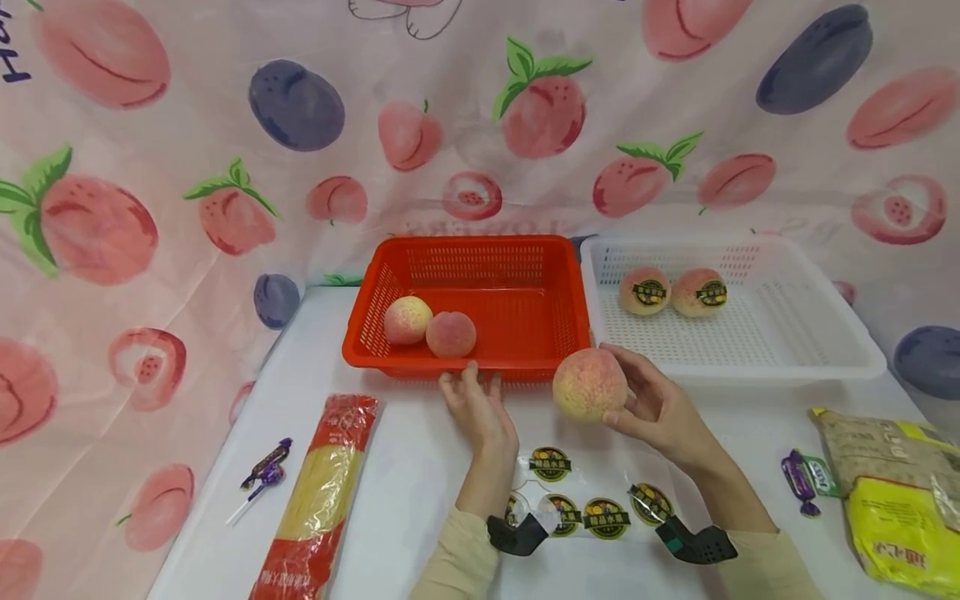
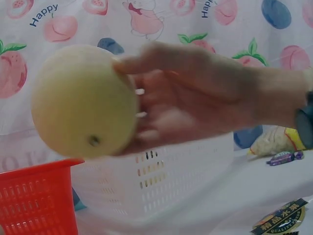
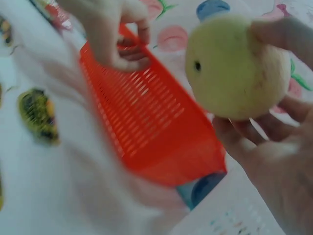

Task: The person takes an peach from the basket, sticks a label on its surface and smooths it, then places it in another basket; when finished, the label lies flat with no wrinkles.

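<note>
Several "精品水果" stickers (image 1: 606, 518) lie near a held peach (image 1: 588, 385).

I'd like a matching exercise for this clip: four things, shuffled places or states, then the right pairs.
Things
1. Red perforated plastic basket
2. White perforated plastic basket
3. Round pink-and-yellow peach outside both baskets
4. Purple-wrapped lollipop with white stick

Places or states
A. Contains two peaches with black-and-gold stickers
B. Beside the long red-and-yellow plastic packet
C. Contains two peaches showing no stickers
D. Held in the right hand

Pairs: 1-C, 2-A, 3-D, 4-B
</note>
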The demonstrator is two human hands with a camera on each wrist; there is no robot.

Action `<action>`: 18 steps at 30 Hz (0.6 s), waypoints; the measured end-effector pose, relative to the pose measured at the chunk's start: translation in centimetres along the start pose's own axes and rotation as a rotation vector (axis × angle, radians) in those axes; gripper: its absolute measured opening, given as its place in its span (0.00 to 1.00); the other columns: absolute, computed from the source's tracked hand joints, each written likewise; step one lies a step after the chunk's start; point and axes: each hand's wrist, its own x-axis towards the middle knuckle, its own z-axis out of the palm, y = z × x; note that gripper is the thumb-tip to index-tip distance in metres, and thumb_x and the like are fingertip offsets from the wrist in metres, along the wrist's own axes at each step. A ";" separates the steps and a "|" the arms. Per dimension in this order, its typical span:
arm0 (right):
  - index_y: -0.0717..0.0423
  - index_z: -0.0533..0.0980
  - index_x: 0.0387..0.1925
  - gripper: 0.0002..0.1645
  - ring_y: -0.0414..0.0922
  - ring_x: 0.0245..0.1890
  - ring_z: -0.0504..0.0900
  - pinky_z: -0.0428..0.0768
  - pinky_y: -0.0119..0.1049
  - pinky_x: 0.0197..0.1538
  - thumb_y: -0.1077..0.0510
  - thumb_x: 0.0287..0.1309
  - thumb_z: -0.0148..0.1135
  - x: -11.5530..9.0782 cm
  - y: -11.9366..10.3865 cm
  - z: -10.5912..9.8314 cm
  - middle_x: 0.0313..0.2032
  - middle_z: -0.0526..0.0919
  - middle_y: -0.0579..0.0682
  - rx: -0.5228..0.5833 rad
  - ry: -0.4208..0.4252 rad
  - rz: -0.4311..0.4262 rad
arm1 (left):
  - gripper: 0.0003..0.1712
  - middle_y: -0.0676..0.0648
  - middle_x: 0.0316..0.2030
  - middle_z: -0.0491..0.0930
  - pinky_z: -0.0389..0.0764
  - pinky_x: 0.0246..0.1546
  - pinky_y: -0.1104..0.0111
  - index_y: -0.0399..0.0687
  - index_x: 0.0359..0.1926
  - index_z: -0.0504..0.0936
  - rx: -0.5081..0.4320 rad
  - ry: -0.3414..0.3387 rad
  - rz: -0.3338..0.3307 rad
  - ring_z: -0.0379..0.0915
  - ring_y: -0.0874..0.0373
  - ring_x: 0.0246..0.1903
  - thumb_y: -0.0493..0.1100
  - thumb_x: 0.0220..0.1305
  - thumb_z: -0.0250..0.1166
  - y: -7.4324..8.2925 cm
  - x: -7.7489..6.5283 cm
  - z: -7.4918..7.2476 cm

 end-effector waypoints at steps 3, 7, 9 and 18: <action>0.58 0.50 0.65 0.47 0.43 0.63 0.58 0.67 0.26 0.57 0.74 0.44 0.60 -0.9 1.3 -0.1 0.64 0.52 0.58 -0.046 -0.078 -0.015 | 0.22 0.45 0.48 0.66 0.72 0.47 0.58 0.39 0.52 0.56 -0.002 -0.003 0.001 0.64 0.45 0.48 0.37 0.60 0.53 0.0 0.1 0.0; 0.51 0.51 0.65 0.48 0.40 0.62 0.59 0.66 0.23 0.57 0.66 0.44 0.65 -1.4 3.3 -0.3 0.64 0.55 0.52 -0.176 -0.097 0.060 | 0.20 0.45 0.47 0.67 0.74 0.43 0.63 0.41 0.51 0.58 -0.002 -0.003 0.004 0.66 0.46 0.47 0.37 0.59 0.54 0.0 0.2 -0.1; 0.47 0.53 0.64 0.48 0.38 0.61 0.60 0.67 0.25 0.57 0.59 0.43 0.67 -1.3 4.3 -0.5 0.63 0.57 0.46 -0.269 -0.080 0.112 | 0.20 0.46 0.47 0.67 0.74 0.41 0.63 0.41 0.50 0.59 -0.001 0.000 0.006 0.65 0.46 0.46 0.37 0.59 0.54 0.0 0.2 -0.1; 0.41 0.54 0.59 0.47 0.40 0.60 0.59 0.68 0.48 0.57 0.51 0.38 0.71 -0.1 6.5 -0.7 0.59 0.58 0.42 -0.449 -0.057 0.167 | 0.22 0.46 0.43 0.66 0.74 0.39 0.64 0.39 0.51 0.57 0.012 -0.014 0.015 0.63 0.45 0.46 0.38 0.59 0.56 0.0 0.3 -0.1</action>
